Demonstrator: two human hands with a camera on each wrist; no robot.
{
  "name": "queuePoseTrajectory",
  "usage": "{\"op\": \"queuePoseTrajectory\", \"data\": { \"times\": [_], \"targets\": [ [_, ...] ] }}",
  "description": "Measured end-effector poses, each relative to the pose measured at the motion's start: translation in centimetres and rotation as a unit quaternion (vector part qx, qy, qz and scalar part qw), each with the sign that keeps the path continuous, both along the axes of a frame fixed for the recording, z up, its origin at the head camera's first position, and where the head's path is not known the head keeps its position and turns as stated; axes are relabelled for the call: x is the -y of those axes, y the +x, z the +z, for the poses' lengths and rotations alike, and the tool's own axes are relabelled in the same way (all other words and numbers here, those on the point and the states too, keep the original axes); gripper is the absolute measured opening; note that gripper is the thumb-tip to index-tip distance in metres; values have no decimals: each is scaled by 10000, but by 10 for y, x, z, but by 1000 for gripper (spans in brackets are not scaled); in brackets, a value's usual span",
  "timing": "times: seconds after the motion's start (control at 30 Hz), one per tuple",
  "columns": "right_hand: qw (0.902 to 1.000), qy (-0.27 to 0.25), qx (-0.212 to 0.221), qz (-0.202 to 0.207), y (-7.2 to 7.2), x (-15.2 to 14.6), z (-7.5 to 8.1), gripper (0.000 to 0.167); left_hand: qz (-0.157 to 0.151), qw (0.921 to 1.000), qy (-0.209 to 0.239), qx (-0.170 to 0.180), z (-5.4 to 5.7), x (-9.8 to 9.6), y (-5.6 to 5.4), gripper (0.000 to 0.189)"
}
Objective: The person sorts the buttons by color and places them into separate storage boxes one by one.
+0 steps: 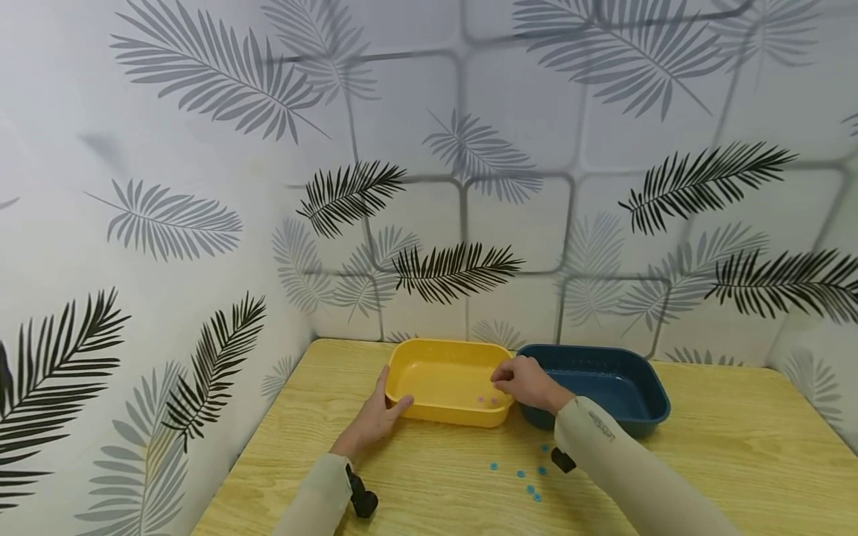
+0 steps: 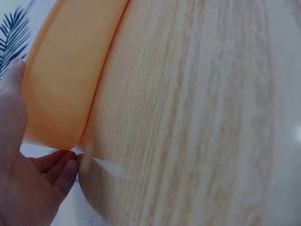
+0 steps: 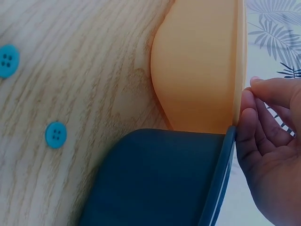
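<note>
A yellow plastic basin [image 1: 445,414] stands on the table, with two small pink buttons [image 1: 494,400] near its right end. My left hand [image 1: 372,418] grips the basin's left end, thumb at the front rim and fingers along the side. Over the right end hovers my right hand [image 1: 529,381], its thumb and index fingertips together. Whether a button is between those fingertips cannot be made out. Just right of the yellow basin is a dark blue basin [image 1: 646,424], beneath the right wrist. Several blue buttons [image 3: 56,135] lie on the table in front.
The wood-patterned table [image 1: 415,476] ends at a wall [image 1: 429,223] printed with grey and black leaves, behind and to the left. In the right wrist view the two basins stand close together. The right forearm passes over the blue basin's front left part.
</note>
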State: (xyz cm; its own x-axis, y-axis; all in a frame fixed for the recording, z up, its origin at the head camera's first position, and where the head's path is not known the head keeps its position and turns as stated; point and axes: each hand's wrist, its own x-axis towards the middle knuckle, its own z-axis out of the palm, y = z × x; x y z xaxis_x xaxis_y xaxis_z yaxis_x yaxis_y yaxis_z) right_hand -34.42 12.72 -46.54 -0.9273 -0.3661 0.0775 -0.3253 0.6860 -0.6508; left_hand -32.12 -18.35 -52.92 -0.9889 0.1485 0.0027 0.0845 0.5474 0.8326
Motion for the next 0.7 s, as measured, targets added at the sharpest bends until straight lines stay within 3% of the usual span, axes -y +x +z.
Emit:
{"op": "queuePoseTrajectory", "data": {
  "times": [0.7],
  "targets": [
    [10000,46,44,25,-20,1,-3,11,42,10000,43,22,-3,0,-2,87]
  ]
}}
